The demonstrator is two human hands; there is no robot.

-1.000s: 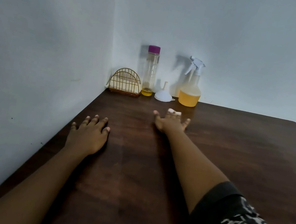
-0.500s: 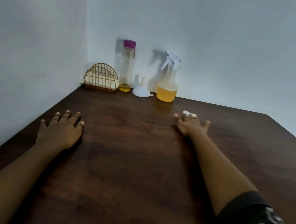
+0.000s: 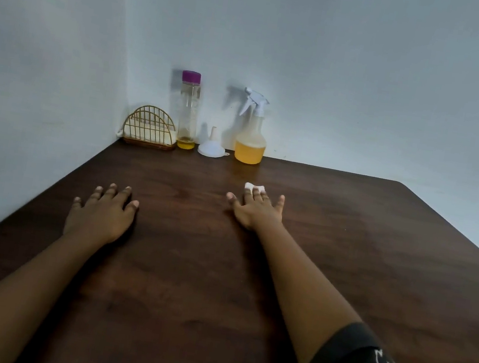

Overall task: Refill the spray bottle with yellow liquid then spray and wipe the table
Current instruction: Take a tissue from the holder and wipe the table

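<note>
The spray bottle point(image 3: 250, 139), white trigger on top and about a third full of yellow liquid, stands at the back wall. To its left are a white funnel point(image 3: 211, 148), mouth down, and a tall clear bottle point(image 3: 187, 111) with a purple cap and a little yellow liquid at the bottom. My right hand point(image 3: 255, 211) lies flat with spread fingers on a small white tissue point(image 3: 254, 187), pressing it onto the dark wooden table point(image 3: 188, 267) in front of the spray bottle. My left hand point(image 3: 101, 213) rests palm down on the table, holding nothing.
A gold wire napkin holder point(image 3: 149, 130) with white napkins sits in the back left corner. Walls close the table on the left and at the back. The table's right edge runs diagonally at the far right.
My right hand slid the tissue to the right across the table, then back left toward the middle. The left hand stayed flat in place. The view shifted sideways.
</note>
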